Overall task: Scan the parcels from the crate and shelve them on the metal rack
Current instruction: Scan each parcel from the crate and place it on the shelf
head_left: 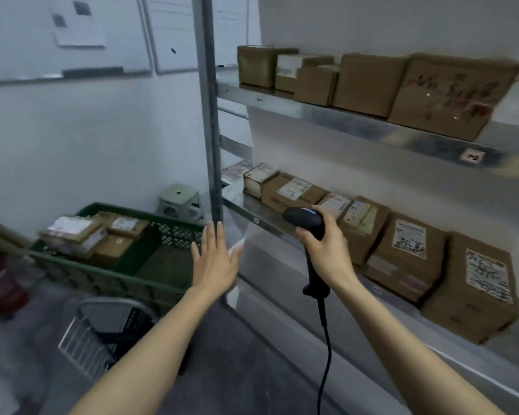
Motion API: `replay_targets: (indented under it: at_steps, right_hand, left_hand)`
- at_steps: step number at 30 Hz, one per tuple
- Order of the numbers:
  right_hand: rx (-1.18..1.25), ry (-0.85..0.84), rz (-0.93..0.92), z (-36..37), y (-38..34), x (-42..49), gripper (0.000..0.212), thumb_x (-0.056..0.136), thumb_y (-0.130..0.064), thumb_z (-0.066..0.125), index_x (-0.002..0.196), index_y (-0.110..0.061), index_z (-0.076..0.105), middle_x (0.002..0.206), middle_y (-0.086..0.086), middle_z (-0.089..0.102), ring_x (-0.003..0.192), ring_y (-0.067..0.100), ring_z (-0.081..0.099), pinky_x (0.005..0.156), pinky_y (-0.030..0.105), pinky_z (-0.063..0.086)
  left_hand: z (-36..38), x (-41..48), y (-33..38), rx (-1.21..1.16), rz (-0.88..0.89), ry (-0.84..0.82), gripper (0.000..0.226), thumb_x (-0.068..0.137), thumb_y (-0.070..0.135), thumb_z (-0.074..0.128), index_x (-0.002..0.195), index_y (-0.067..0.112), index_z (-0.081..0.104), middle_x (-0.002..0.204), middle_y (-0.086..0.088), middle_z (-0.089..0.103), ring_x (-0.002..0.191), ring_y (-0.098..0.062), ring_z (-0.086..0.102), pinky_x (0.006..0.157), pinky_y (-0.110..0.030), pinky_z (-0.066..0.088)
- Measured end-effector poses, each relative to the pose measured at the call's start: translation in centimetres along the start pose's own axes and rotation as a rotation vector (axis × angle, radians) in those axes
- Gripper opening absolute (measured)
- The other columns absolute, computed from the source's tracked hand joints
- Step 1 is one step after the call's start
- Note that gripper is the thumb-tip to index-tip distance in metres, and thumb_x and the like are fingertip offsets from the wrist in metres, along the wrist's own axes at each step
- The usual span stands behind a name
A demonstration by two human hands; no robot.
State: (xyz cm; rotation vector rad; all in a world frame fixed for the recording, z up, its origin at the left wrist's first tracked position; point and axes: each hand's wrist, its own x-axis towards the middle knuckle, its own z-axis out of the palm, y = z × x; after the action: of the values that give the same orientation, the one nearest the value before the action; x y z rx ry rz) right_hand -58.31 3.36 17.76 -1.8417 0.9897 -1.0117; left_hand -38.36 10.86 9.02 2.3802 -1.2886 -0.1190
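My right hand (324,250) grips a black corded barcode scanner (307,221) by its handle, in front of the lower shelf of the metal rack (336,121). My left hand (216,259) is flat with straight fingers and holds nothing, just right of the green crate (174,232). Several brown parcels (90,235) with white labels lie in the crate's left half. More cardboard parcels stand in rows on the rack's upper shelf (369,82) and lower shelf (408,250).
The rack's grey upright post (209,115) stands between crate and shelves. A small green stool (179,202) sits by the wall behind the crate. A wire basket (102,333) lies on the floor near my left arm. A red object (0,283) is at far left.
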Motion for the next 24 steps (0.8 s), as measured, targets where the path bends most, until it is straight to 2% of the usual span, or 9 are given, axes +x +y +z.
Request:
replay_targets:
  at_steps: [5,7,11,13,17,19,21,24]
  right_hand:
    - [0.008,-0.072,-0.047,8.0,-2.1,1.9,0.041,0.091,-0.017,0.06,0.127,-0.031,0.047,0.094,-0.013,0.06,0.069,0.0,0.059,0.054,0.01,0.042]
    - [0.014,-0.104,-0.066,10.9,-2.9,2.6,0.04,0.091,-0.018,0.06,0.127,-0.032,0.046,0.094,-0.016,0.059,0.07,-0.003,0.057,0.054,0.008,0.042]
    - [0.048,-0.186,-0.077,16.0,-4.5,4.3,0.041,0.092,-0.021,0.059,0.129,-0.032,0.045,0.1,-0.006,0.062,0.072,0.007,0.059,0.058,0.02,0.044]
    - [0.069,-0.227,-0.097,18.3,-5.2,5.5,0.041,0.092,-0.02,0.06,0.129,-0.031,0.045,0.1,-0.007,0.061,0.073,0.005,0.059,0.056,0.017,0.043]
    - [0.108,-0.303,-0.163,22.8,-6.2,8.0,0.037,0.092,-0.019,0.061,0.121,-0.036,0.045,0.099,-0.025,0.055,0.085,-0.002,0.057,0.062,0.008,0.042]
    - [0.13,-0.356,-0.181,25.0,-6.5,9.4,0.038,0.092,-0.019,0.06,0.121,-0.037,0.043,0.099,-0.027,0.053,0.086,-0.003,0.057,0.064,0.008,0.041]
    - [0.152,-0.409,-0.199,27.1,-6.8,11.1,0.038,0.092,-0.019,0.06,0.123,-0.034,0.044,0.101,-0.025,0.054,0.089,0.0,0.057,0.067,0.006,0.04]
    - [0.185,-0.472,-0.218,29.9,-7.1,14.3,0.037,0.092,-0.018,0.06,0.124,-0.031,0.045,0.107,-0.01,0.058,0.094,0.009,0.057,0.068,0.008,0.041]
  left_hand:
    - [-3.6,0.9,-8.9,-0.007,-0.134,0.04,0.074,0.098,0.056,0.017,0.153,0.014,-0.009,0.16,-0.005,-0.015,0.147,-0.018,-0.013,0.118,-0.046,-0.003]
    - [-4.9,1.1,-12.2,0.002,-0.184,0.05,0.074,0.097,0.057,0.016,0.153,0.015,-0.01,0.16,-0.005,-0.016,0.147,-0.017,-0.013,0.118,-0.046,-0.003]
    - [-6.9,1.0,-17.4,0.014,-0.29,0.067,0.074,0.098,0.057,0.016,0.152,0.015,-0.011,0.16,-0.004,-0.016,0.148,-0.018,-0.013,0.118,-0.048,-0.003]
    - [-7.7,1.0,-19.3,0.021,-0.341,0.079,0.074,0.098,0.057,0.016,0.152,0.015,-0.011,0.16,-0.005,-0.016,0.148,-0.018,-0.013,0.118,-0.048,-0.003]
    - [-8.6,1.8,-22.5,0.027,-0.45,0.1,0.074,0.098,0.057,0.016,0.153,0.015,-0.011,0.16,-0.005,-0.017,0.148,-0.018,-0.012,0.118,-0.048,-0.002]
    - [-8.9,2.5,-24.0,0.028,-0.499,0.123,0.074,0.098,0.057,0.016,0.153,0.016,-0.01,0.16,-0.005,-0.016,0.148,-0.019,-0.011,0.119,-0.048,-0.001]
    - [-9.0,3.4,-25.4,0.031,-0.547,0.153,0.074,0.097,0.058,0.015,0.153,0.017,-0.01,0.16,-0.005,-0.015,0.148,-0.019,-0.01,0.119,-0.049,-0.001]
    - [-8.9,5.1,-27.4,0.015,-0.632,0.197,0.074,0.096,0.059,0.015,0.153,0.018,-0.009,0.161,-0.005,-0.013,0.148,-0.019,-0.009,0.118,-0.05,-0.001]
